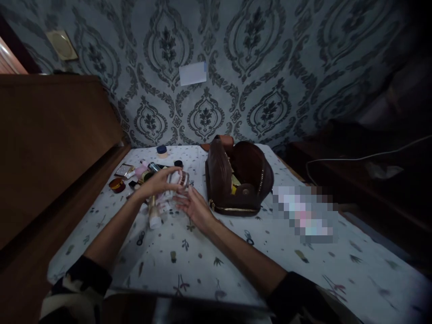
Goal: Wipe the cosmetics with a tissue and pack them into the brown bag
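My left hand is closed around a small clear round container, held above the tablecloth. Just below and right of it is my right hand, its fingers apart and its thumb close to the container's edge; whether the thumb touches is unclear. Under and beside my left hand lies a pile of cosmetics, partly hidden by it. Among them are a beige tube with a white cap and an amber jar. To the right stands an open brown leather bag, with something yellow inside.
A navy-lidded jar and a small black-lidded piece stand toward the wall. A square case lies at the pile's left. Right of the bag is a pixelated patch. A wooden cabinet borders the patterned tablecloth on the left.
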`<state>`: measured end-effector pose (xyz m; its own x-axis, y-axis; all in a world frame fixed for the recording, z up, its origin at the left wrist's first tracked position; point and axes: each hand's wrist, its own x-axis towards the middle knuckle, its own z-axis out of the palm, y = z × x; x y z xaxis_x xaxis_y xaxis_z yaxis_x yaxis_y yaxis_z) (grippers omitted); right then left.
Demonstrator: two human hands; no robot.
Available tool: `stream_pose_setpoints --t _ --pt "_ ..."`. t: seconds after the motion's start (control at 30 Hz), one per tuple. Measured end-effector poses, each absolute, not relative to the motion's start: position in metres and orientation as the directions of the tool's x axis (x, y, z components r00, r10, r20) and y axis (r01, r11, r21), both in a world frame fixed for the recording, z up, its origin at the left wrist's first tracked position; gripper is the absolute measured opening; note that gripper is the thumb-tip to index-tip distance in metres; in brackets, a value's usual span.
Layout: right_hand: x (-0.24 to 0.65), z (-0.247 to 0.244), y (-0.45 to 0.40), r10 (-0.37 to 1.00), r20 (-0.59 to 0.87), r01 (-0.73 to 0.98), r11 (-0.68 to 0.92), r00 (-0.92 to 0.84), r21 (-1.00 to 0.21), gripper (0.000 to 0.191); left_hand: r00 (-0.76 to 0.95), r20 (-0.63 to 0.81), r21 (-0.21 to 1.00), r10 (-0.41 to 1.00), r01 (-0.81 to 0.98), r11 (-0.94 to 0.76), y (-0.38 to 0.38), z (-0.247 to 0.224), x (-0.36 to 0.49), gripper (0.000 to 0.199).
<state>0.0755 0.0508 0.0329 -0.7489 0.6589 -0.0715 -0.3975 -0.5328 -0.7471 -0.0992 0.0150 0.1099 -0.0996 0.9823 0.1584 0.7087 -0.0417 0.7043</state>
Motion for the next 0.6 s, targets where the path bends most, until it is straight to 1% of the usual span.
stream_pose_setpoints --t 0.1,0.17,0.27,0.33,0.4,0.47,0.53,0.6 --pt "0.081 0.035 0.047 0.642 -0.104 -0.411 -0.598 -0.76 -0.688 0.042 -0.08 0.227 0.622 0.971 0.778 -0.082 -0.006 0.092 -0.073 0.072" --pt "0.088 0.033 0.045 0.653 -0.126 -0.421 -0.611 -0.747 -0.671 0.042 -0.059 0.24 0.602 0.969 0.792 -0.101 -0.017 0.086 -0.064 0.077" --pt "0.1 0.029 0.042 0.651 -0.162 -0.434 -0.649 -0.741 -0.624 0.048 0.0 0.224 0.676 0.975 0.72 -0.155 -0.029 0.084 -0.061 0.081" --pt "0.108 0.027 0.041 0.629 -0.175 -0.421 -0.675 -0.757 -0.606 0.052 -0.009 0.238 0.726 0.971 0.666 -0.171 -0.034 0.084 -0.061 0.072" --pt "0.113 0.026 0.042 0.614 -0.182 -0.396 -0.679 -0.768 -0.618 0.052 -0.081 0.263 0.755 0.961 0.637 -0.153 -0.036 0.081 -0.062 0.056" --pt "0.115 0.026 0.044 0.608 -0.188 -0.375 -0.673 -0.772 -0.638 0.048 -0.199 0.293 0.788 0.935 0.604 -0.119 -0.036 0.075 -0.061 0.042" --pt "0.115 0.027 0.046 0.612 -0.192 -0.378 -0.672 -0.767 -0.637 0.043 -0.327 0.322 0.825 0.888 0.557 -0.094 -0.034 0.069 -0.057 0.034" --pt "0.114 0.027 0.048 0.615 -0.191 -0.392 -0.68 -0.765 -0.62 0.041 -0.415 0.372 0.829 0.83 0.551 -0.096 -0.034 0.065 -0.049 0.032"
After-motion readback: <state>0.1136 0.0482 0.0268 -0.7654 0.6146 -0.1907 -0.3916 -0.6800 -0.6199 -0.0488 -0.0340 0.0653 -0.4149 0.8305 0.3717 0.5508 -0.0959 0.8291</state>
